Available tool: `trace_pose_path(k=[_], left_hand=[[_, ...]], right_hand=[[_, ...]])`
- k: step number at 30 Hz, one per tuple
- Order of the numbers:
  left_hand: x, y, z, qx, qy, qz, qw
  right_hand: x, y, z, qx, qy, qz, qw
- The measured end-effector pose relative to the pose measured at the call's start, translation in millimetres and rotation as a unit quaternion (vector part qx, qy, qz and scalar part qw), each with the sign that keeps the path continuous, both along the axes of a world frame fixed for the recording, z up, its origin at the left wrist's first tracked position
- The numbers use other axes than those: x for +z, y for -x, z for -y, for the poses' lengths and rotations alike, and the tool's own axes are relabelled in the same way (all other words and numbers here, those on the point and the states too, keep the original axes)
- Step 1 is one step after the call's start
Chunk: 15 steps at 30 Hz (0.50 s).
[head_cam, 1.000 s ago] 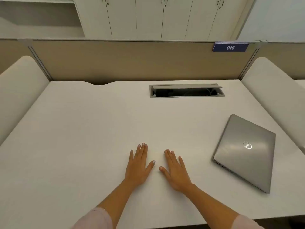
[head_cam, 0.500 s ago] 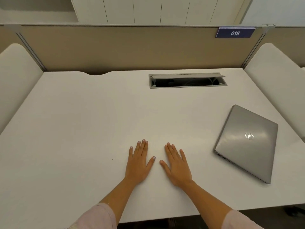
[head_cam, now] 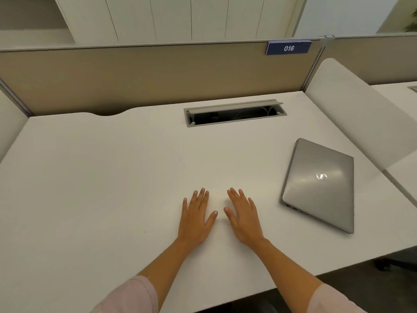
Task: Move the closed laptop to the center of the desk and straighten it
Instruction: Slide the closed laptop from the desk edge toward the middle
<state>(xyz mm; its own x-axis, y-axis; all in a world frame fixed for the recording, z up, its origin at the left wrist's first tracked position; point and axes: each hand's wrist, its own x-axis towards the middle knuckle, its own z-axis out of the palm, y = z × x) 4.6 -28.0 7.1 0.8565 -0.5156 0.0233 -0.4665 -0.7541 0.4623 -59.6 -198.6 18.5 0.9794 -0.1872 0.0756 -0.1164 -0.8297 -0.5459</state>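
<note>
Laptop (head_cam: 319, 184) untouched, askew; left hand (head_cam: 194, 219), right hand (head_cam: 244, 219) seemingly flat on desk (head_cam: 90, 188)

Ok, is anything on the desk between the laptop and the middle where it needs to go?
Only the hands: the right hand and left hand lie flat on the desk about where the closed laptop should land. Nothing else blocks it.

Laptop (head_cam: 320, 184) lid brushed grey metal, faintly glossy; desk (head_cam: 90, 188) top smooth matt white; partition (head_cam: 135, 77) beige cloth.
</note>
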Motion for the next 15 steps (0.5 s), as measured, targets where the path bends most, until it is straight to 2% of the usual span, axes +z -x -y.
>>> trace_pose_path(k=[7,15], left_hand=[[16,-2,61,-0.049,0.001,-0.011,0.999],[29,12,153,-0.081,0.01,-0.043,0.996]], right_hand=[[23,-2,64,-0.09,-0.003,0.041,0.995],[38,15,175,-0.182,0.032,0.014,0.983]])
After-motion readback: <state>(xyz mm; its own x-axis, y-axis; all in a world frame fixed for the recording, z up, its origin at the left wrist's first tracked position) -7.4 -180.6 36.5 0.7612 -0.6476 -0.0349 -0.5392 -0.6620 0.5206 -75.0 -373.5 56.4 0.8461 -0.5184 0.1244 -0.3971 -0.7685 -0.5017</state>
